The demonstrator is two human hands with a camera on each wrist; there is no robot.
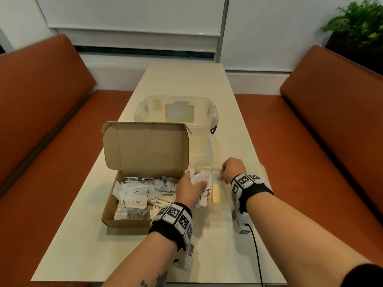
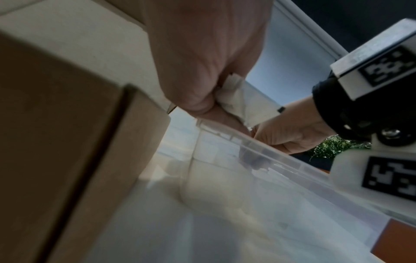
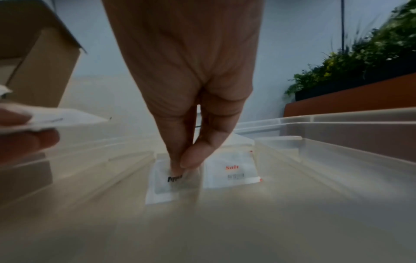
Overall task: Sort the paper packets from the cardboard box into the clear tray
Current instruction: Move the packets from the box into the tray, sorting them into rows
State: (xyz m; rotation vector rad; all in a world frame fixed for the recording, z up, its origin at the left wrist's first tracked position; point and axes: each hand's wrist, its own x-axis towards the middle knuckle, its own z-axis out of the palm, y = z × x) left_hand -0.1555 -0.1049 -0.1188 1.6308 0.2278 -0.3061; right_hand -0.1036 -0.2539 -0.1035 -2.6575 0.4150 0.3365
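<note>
right hand (image 3: pixel 186 160) pinches a pepper packet (image 3: pixel 171 185) into the clear tray (image 3: pixel 337 160); left hand (image 1: pixel 189 188) clutches a bunch of packets (image 1: pixel 200 179) that could spill.

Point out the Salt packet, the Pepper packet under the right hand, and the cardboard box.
Salt packet (image 3: pixel 233 170): right wrist view, on its printed front.
Pepper packet (image 3: pixel 163 189): right wrist view, on its lower front, below the fingertips.
cardboard box (image 1: pixel 145 146): head view, on the inside of its raised lid.
</note>
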